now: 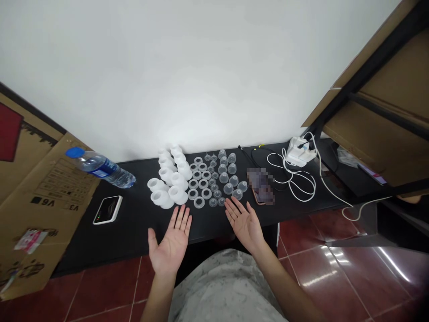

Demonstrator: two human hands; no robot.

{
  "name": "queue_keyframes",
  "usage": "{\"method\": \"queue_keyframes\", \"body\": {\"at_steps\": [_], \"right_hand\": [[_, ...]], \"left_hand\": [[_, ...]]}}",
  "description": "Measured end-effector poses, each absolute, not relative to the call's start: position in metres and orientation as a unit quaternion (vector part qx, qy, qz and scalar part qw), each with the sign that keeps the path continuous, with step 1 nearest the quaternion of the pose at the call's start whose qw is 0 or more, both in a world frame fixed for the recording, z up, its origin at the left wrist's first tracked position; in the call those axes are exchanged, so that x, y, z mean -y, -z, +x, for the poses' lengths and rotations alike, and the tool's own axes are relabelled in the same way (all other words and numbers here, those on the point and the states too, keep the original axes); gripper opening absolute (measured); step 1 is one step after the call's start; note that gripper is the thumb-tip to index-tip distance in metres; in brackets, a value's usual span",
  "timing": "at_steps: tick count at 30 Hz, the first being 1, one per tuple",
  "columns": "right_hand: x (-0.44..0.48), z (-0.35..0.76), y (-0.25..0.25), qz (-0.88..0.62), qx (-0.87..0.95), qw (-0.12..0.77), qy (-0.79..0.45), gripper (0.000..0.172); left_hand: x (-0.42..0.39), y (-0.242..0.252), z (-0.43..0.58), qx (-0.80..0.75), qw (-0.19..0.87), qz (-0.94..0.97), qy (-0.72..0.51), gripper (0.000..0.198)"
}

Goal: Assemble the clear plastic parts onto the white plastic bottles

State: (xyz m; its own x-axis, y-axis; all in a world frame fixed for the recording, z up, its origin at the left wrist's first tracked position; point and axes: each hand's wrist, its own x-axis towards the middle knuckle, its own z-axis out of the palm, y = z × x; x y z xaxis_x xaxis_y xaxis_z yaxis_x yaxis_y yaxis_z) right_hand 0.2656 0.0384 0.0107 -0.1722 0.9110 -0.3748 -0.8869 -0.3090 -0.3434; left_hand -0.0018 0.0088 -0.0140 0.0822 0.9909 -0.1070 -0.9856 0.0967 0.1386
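Note:
My left hand (172,243) is open, palm up and fingers spread, near the front edge of the black table (134,232). It holds nothing and is nearest to several small white wide-mouthed bottles (179,180) in two rows. My right hand (246,226), also open and palm up, holds nothing. Just beyond its fingertips are clear silicone teats (213,202). Left of the teats lie translucent screw rings (199,202) in columns. Clear dome caps (228,188) stand in columns on their right. A phone (263,190), partly blurred out, lies beside the caps.
At the left, a water bottle (103,170) lies on its side behind a white-edged device (107,210), by a large cardboard box (43,214). A power strip (300,151) and looped white cable (301,188) are at the right. A white wall (214,76) rises behind.

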Motion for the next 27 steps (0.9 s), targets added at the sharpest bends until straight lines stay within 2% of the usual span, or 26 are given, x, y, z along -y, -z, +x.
{"method": "queue_keyframes", "body": {"at_steps": [27], "right_hand": [[-0.0360, 0.2638, -0.0096, -0.265, 0.034, 0.597, -0.757, 0.054]], "left_hand": [[-0.0088, 0.0156, -0.0029, -0.068, 0.739, 0.008, -0.670, 0.095]]}}
